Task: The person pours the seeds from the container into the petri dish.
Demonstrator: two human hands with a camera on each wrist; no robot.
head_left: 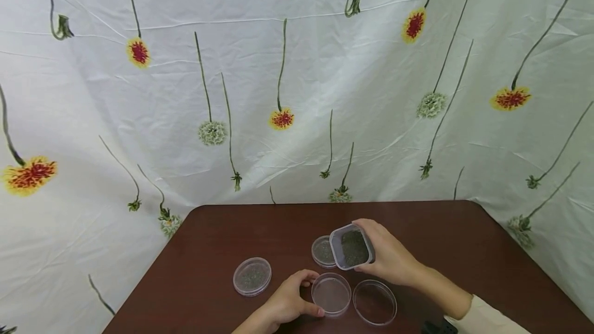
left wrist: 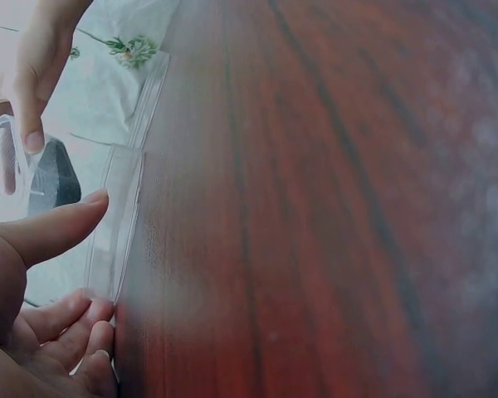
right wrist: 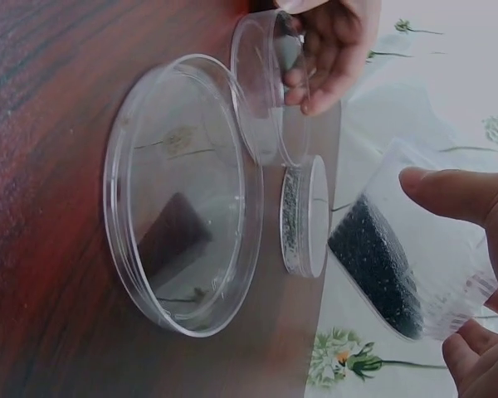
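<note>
My left hand (head_left: 291,299) holds a clear petri dish (head_left: 331,294) on the table between thumb and fingers. In the right wrist view, its fingers curl at the rim of that dish. My right hand (head_left: 389,252) grips a square, translucent plastic tub (head_left: 337,250) raised above the table, beyond the petri dish. The tub is tilted, its opening turned left. Dark, fine-grained material (right wrist: 378,269) lies inside it, banked toward one side. A wider clear round piece, a dish or lid (head_left: 375,322), lies flat on the table just right of the held petri dish.
Behind the tub and partly hidden by it stands a round dish (head_left: 321,252) with dark grains. Another covered one (head_left: 252,276) with similar grains is to the left. The brown table (head_left: 269,223) ends against a flower-printed white cloth (head_left: 260,76).
</note>
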